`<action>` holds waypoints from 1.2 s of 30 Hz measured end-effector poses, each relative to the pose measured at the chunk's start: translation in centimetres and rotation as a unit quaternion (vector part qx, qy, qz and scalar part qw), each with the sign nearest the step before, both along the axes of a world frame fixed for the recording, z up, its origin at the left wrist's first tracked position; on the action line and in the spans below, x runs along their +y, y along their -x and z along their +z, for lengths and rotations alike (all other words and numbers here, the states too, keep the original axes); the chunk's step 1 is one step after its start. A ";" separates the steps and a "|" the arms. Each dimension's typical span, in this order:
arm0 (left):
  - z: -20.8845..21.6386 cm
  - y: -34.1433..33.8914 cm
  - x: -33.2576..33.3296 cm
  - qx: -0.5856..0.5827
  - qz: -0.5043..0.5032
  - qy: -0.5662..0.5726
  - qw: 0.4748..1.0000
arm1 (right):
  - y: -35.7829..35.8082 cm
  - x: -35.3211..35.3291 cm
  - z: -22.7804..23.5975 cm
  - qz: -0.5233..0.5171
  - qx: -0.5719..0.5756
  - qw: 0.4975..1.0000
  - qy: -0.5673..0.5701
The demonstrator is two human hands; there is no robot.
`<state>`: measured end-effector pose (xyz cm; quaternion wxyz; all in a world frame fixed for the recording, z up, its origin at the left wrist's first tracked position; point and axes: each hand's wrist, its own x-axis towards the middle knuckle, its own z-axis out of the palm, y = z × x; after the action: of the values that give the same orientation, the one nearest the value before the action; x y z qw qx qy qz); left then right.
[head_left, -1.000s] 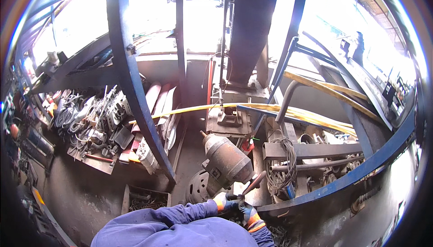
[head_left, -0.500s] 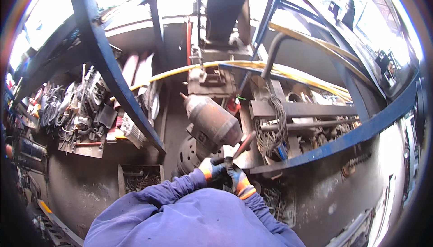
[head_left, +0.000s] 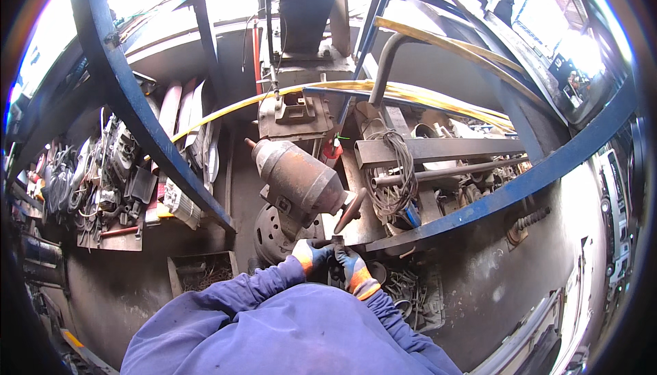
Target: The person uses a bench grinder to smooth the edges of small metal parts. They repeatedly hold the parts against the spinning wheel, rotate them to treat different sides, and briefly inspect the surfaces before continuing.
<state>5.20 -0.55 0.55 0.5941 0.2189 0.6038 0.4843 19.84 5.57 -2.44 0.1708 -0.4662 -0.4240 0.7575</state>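
Scuffed grey floor (head_left: 130, 279) spreads around us. On the near side of the rusty motor (head_left: 299, 175) we hold a small dark part (head_left: 337, 240), our gloved left hand (head_left: 313, 255) and right hand (head_left: 353, 269) both closed around it, fingers bent. Just beyond that part, a brown oblong piece (head_left: 350, 211) slants by the motor's end. The motor partly hides a holed wheel (head_left: 269, 239); we see a wire coil (head_left: 391, 204) to the motor's right and yellow hoses (head_left: 438, 100) beyond it.

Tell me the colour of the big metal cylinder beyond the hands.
The big metal cylinder is dull grey with rusty brown patches, seen in the head view.
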 end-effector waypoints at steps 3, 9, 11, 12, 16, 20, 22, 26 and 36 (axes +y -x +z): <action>-1.0 0.0 0.0 -0.079 0.046 0.010 0.996 | 0.6 0.1 2.5 0.013 0.009 0.999 0.032; -0.8 0.9 -0.4 -0.020 0.067 -0.049 0.996 | 2.0 0.5 1.2 0.041 -0.008 0.998 -0.053; 0.0 1.0 -1.0 -0.013 0.068 -0.051 0.996 | 2.7 0.0 0.9 0.029 0.020 0.996 -0.081; 1.3 1.1 -1.0 -0.011 0.058 -0.032 0.998 | 1.9 0.3 -2.6 0.047 0.019 0.994 -0.098; 1.3 1.5 -1.2 -0.024 0.050 -0.029 0.998 | 1.8 -1.1 -2.4 0.006 0.042 0.989 -0.144; 1.3 1.6 -1.3 -0.020 0.047 -0.039 0.998 | 2.3 -1.6 -0.3 -0.009 0.029 0.982 -0.187; 0.8 1.7 -1.2 -0.027 0.040 -0.032 0.998 | 2.4 -1.7 -0.1 -0.014 0.039 0.981 -0.189; 0.7 2.1 -1.3 -0.027 0.007 -0.046 0.999 | 2.3 -1.4 -0.3 -0.026 0.029 0.986 -0.163; 3.2 2.4 -1.2 0.020 -0.068 -0.033 0.997 | 2.4 -1.2 -1.7 -0.053 0.036 0.992 -0.111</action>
<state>2.79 -1.72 3.77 0.6062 0.2882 0.5827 0.4581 17.41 4.40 -4.16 0.2766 -0.4389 -0.4733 0.7119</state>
